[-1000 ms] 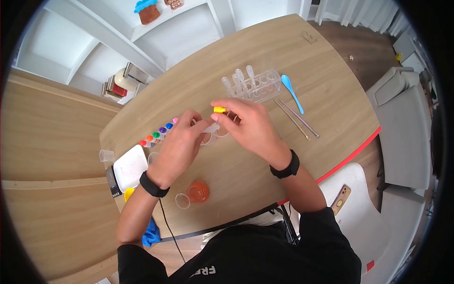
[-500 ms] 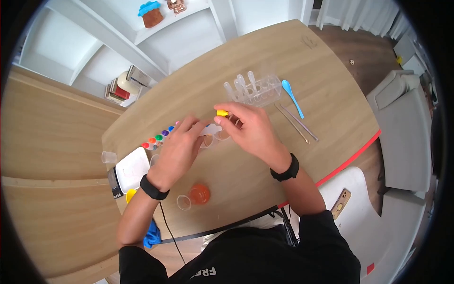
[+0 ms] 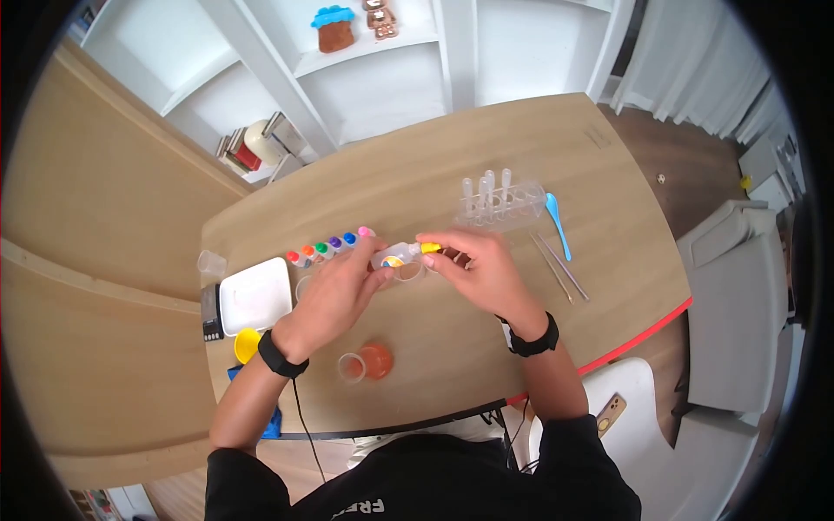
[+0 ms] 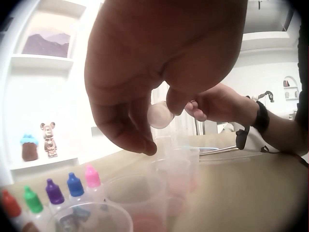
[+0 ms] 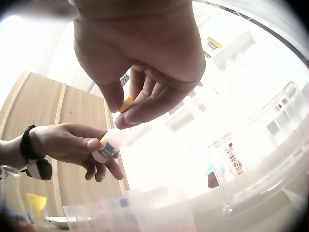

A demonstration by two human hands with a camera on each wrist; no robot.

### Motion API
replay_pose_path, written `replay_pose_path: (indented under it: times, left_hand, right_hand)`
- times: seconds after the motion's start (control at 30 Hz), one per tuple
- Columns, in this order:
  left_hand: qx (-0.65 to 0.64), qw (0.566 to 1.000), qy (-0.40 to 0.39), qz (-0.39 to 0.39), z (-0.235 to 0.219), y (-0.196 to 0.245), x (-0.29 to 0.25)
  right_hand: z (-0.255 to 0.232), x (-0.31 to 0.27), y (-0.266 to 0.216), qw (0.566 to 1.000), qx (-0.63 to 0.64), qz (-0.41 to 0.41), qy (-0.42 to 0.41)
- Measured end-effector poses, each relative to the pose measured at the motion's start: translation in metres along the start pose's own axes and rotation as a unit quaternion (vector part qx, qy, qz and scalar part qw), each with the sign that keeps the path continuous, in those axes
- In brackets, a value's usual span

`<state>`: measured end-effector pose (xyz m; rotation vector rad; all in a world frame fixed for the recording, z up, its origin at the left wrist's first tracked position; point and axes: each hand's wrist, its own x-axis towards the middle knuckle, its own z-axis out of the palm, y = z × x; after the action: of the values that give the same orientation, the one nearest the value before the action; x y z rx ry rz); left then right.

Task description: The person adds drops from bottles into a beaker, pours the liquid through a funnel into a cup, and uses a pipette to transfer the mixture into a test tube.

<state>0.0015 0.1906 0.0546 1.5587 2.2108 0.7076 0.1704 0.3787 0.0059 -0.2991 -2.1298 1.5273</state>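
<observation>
At the bottom of the head view, a black cloth sleeve (image 3: pixel 248 478) with a soft, matte look frames the near edge. Just above, low and left of centre, a clear, round-bellied flask (image 3: pixel 377 360) holds orange liquid.

In the middle of the frame, the left hand (image 3: pixel 334 282) curls its fingers and thumb round a small translucent bottle (image 3: pixel 396 256), which lies tilted nearly on its side in the air. The right hand (image 3: pixel 486 271), thumb and fingers nearly closed, pinches a ribbed-looking yellow cap (image 3: pixel 430 247) by the bottle's narrow nozzle (whether they touch, I cannot tell). Below them stand thin-walled clear cups (image 3: pixel 410 272).

At left, a smooth white scale tray (image 3: pixel 255 297) with rounded corners sits near a row of dropper bottles (image 3: pixel 335 243) with bright pointed caps. Right of centre are two slim rods (image 3: pixel 560 269), a glossy blue spoon (image 3: pixel 557 227) and a transparent rack (image 3: pixel 508 207) with tubes. Beyond the wood-grained table (image 3: pixel 417 156), white shelves (image 3: pixel 369 91) fill the top.
</observation>
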Motion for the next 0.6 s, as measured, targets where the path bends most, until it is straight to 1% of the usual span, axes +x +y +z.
replay_pose_path:
  times: [0.07, 0.1, 0.17, 0.2, 0.3, 0.37, 0.4, 0.5, 0.57, 0.6]
  left_hand:
    - [0.003, 1.000, -0.002, 0.023, -0.005, 0.006, -0.005]
    - [0.003, 1.000, -0.003, 0.015, -0.006, 0.006, -0.007]
    - [0.001, 1.000, -0.006, 0.001, -0.005, 0.005, -0.010]
    - [0.003, 1.000, -0.006, 0.013, -0.005, 0.005, -0.011]
    - [0.008, 0.999, -0.006, 0.050, -0.006, 0.005, -0.017]
    - [0.004, 0.997, -0.006, 0.075, -0.001, 0.001, -0.021]
    - [0.000, 0.997, 0.001, 0.073, 0.000, 0.001, -0.024]
    - [-0.011, 0.997, 0.023, 0.067, -0.001, 0.007, -0.033]
    - [-0.017, 0.997, 0.034, 0.069, -0.003, 0.009, -0.038]
    - [-0.047, 0.997, 0.024, 0.056, -0.004, 0.010, -0.040]
  right_hand:
    - [0.007, 0.002, 0.004, 0.999, 0.004, -0.045, 0.011]
    - [0.009, 0.003, 0.005, 0.998, 0.005, -0.068, 0.018]
    - [0.008, 0.003, 0.004, 0.997, -0.008, -0.072, -0.006]
    - [0.007, 0.003, 0.003, 0.997, -0.016, -0.075, -0.017]
    - [0.000, 0.002, -0.007, 0.991, -0.078, -0.061, -0.089]
    - [-0.001, 0.002, -0.020, 0.988, -0.102, -0.058, -0.104]
    - [-0.001, 0.003, -0.025, 0.985, -0.115, -0.058, -0.112]
    - [0.009, 0.002, -0.036, 0.995, -0.043, -0.039, -0.087]
    - [0.010, 0.004, -0.046, 0.994, -0.060, -0.023, -0.093]
    - [0.009, 0.005, -0.051, 0.993, -0.069, -0.014, -0.095]
